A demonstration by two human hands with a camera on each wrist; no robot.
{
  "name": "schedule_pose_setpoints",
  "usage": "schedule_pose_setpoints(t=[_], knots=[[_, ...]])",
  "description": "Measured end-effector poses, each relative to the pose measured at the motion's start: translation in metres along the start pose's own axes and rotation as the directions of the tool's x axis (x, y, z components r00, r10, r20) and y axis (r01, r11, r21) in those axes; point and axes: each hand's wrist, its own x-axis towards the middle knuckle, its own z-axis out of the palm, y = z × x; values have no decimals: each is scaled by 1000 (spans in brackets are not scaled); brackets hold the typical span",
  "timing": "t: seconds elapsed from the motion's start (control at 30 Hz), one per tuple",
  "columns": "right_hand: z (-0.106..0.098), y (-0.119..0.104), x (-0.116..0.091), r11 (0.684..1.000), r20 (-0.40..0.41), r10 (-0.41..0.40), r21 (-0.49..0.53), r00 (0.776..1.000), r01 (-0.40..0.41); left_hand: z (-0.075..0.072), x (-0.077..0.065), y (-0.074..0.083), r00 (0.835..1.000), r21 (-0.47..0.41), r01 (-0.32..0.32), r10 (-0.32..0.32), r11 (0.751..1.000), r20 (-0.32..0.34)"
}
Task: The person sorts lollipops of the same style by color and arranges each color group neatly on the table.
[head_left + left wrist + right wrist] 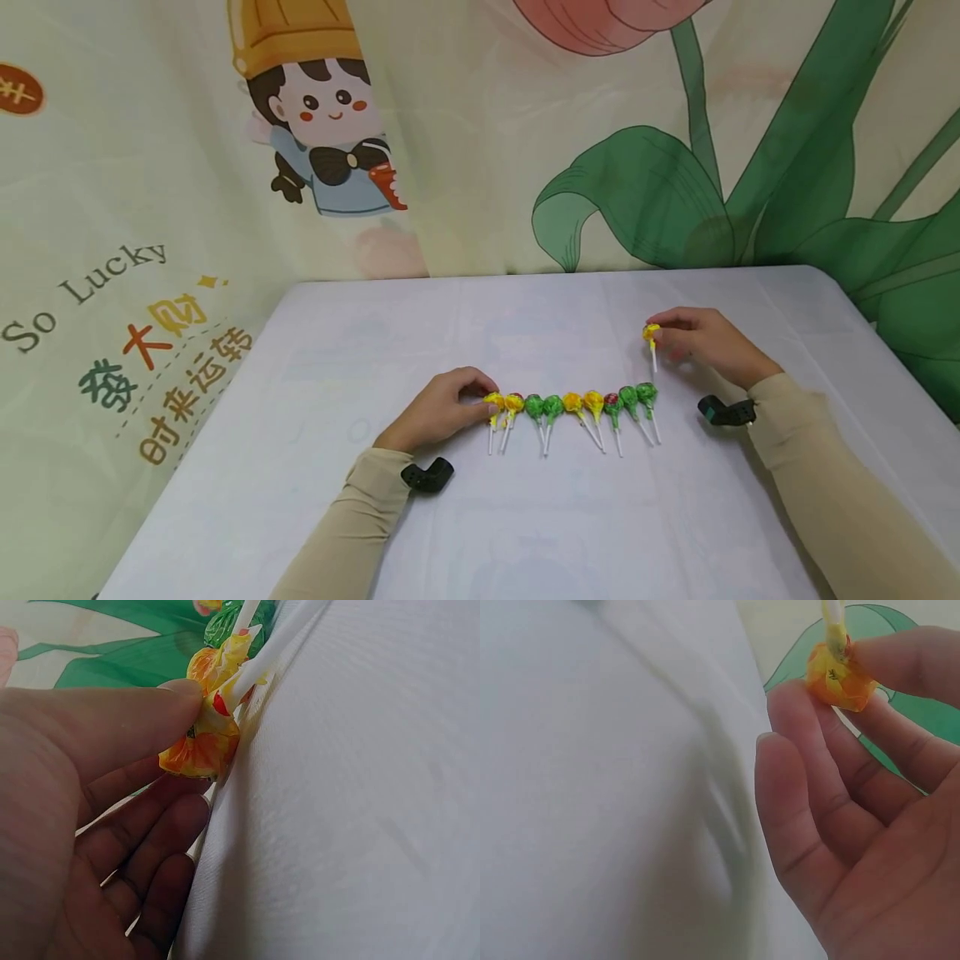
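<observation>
Right of centre in the head view, a yellow lollipop [651,332] is showing higher in the frame than a row of nine lollipops [572,402], and the right hand [708,342] is pinching it by its wrapped head, with the white stick pointing downward. Whether it is touching the table, I cannot tell. Its stick tip is coming near the rightmost green lollipop [647,392], so a low sideways movement could, I think, knock that one and make its round head roll. The thumb is pressing close to the wrapper's neck in the right wrist view, so a loose pinch might be letting the candy turn. Below the frame's centre, the left hand [442,408] is pinching the leftmost yellow lollipop [493,400] between thumb and fingers; a small push to the right could shift its yellow neighbour [513,403] and disturb the row. Farther out, a black wrist device [726,411] is sitting at the right sleeve [817,467]; above the white table [570,517], it could be brushing candies if the arm dropped too low.
</observation>
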Motion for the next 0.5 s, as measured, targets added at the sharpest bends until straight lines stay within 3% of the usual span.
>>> schedule_pose_setpoints(t=[0.17,0.5], knots=[[0,-5,7,1000,12,25,17,1000,-25,0,0,-1,1000,29,-24,24,999,-11],[6,-12,24,999,21,26,38,999,-27,1,1,-4,1000,43,8,-7,999,-8]])
